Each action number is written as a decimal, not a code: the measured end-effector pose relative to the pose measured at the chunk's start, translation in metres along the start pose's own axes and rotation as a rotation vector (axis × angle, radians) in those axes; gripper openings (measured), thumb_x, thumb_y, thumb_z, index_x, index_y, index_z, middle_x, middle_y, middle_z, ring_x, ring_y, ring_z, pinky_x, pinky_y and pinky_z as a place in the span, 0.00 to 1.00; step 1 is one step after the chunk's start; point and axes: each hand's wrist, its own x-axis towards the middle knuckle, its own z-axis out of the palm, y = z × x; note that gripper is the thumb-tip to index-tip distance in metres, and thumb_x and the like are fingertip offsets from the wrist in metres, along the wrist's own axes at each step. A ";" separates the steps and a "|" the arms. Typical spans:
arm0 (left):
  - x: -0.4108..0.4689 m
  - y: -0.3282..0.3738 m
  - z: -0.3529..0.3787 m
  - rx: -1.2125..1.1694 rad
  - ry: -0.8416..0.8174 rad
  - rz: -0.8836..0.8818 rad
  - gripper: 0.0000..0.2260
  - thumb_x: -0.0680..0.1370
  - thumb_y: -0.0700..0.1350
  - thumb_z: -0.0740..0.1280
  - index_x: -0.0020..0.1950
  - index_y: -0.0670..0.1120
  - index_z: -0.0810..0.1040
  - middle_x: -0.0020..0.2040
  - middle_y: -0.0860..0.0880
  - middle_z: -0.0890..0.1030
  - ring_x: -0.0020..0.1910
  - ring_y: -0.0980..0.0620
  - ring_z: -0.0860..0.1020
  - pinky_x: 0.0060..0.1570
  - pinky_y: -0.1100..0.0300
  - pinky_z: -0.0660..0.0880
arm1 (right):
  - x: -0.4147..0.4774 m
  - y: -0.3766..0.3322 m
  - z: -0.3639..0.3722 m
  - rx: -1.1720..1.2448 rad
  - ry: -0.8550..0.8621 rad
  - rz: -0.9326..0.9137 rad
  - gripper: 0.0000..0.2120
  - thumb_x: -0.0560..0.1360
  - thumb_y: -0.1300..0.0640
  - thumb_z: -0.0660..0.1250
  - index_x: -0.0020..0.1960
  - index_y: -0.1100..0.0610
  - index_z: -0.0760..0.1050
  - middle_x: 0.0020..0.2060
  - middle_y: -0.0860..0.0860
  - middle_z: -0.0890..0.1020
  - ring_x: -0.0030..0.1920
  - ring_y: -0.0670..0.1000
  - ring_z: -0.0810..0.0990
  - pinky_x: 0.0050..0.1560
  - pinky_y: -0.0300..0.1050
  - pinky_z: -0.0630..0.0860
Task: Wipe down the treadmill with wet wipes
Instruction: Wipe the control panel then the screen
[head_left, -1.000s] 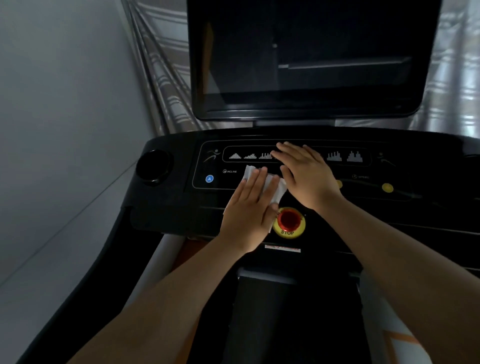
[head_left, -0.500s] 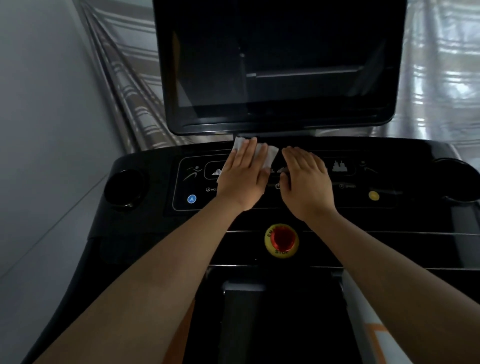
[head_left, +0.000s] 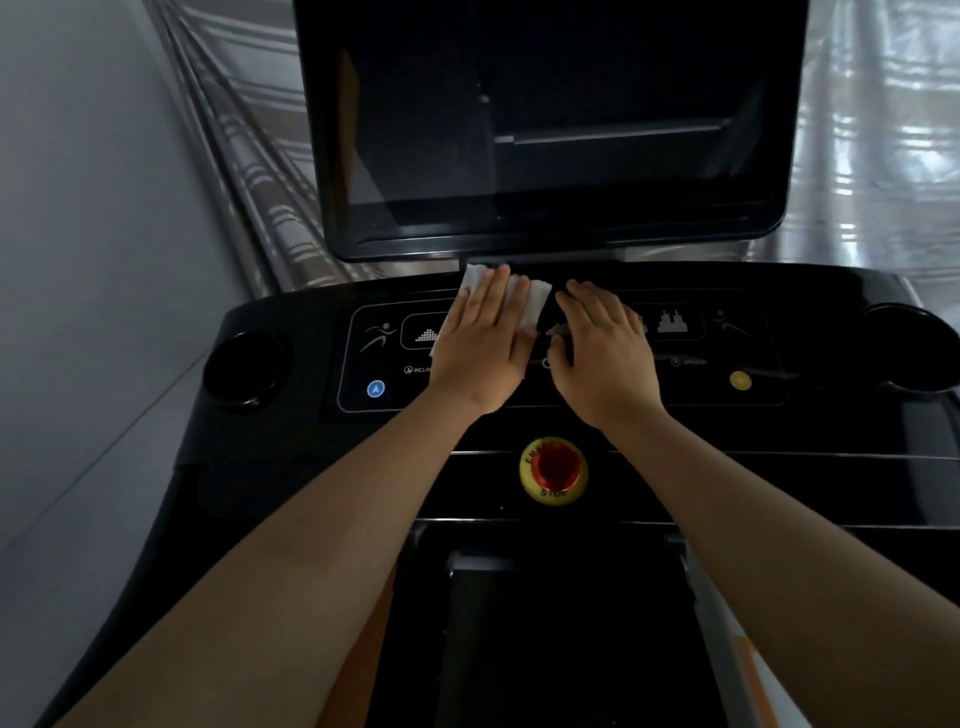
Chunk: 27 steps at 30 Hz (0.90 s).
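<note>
The black treadmill console (head_left: 291, 431) fills the middle of the view, with a dark screen (head_left: 545, 119) above it. My left hand (head_left: 483, 343) lies flat with straight fingers on a white wet wipe (head_left: 535, 299), pressing it onto the upper part of the control panel just below the screen's stand. My right hand (head_left: 605, 353) rests flat on the panel right beside it, fingers spread, holding nothing. Most of the wipe is hidden under my left hand.
A red and yellow stop button (head_left: 553, 470) sits below my hands. Round cup holders lie at the left (head_left: 241, 364) and right (head_left: 909, 348) ends of the console. A grey wall (head_left: 78, 260) runs close along the left. The belt (head_left: 545, 649) is below.
My left hand slid the wipe from the lower panel near the stop button up to the panel's top edge below the screen. The right hand stayed flat on the panel.
</note>
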 end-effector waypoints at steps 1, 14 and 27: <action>-0.005 0.001 0.001 -0.010 -0.001 0.000 0.26 0.84 0.54 0.45 0.80 0.47 0.41 0.80 0.47 0.41 0.78 0.52 0.37 0.76 0.56 0.35 | 0.000 0.000 0.000 -0.003 -0.002 -0.001 0.24 0.80 0.54 0.60 0.73 0.61 0.67 0.73 0.55 0.68 0.75 0.53 0.63 0.74 0.47 0.56; -0.077 0.021 0.010 -0.024 -0.016 -0.067 0.33 0.75 0.58 0.32 0.80 0.48 0.41 0.80 0.47 0.40 0.78 0.53 0.36 0.74 0.57 0.33 | 0.000 0.002 -0.004 0.003 -0.060 -0.015 0.24 0.81 0.54 0.57 0.75 0.60 0.63 0.75 0.54 0.64 0.76 0.53 0.59 0.75 0.49 0.54; -0.149 0.051 0.026 -0.080 0.047 -0.119 0.28 0.80 0.56 0.37 0.79 0.48 0.40 0.80 0.48 0.42 0.78 0.53 0.36 0.77 0.54 0.38 | -0.004 0.042 -0.032 -0.040 -0.396 -0.239 0.27 0.84 0.51 0.53 0.80 0.53 0.50 0.80 0.49 0.49 0.79 0.47 0.44 0.77 0.48 0.44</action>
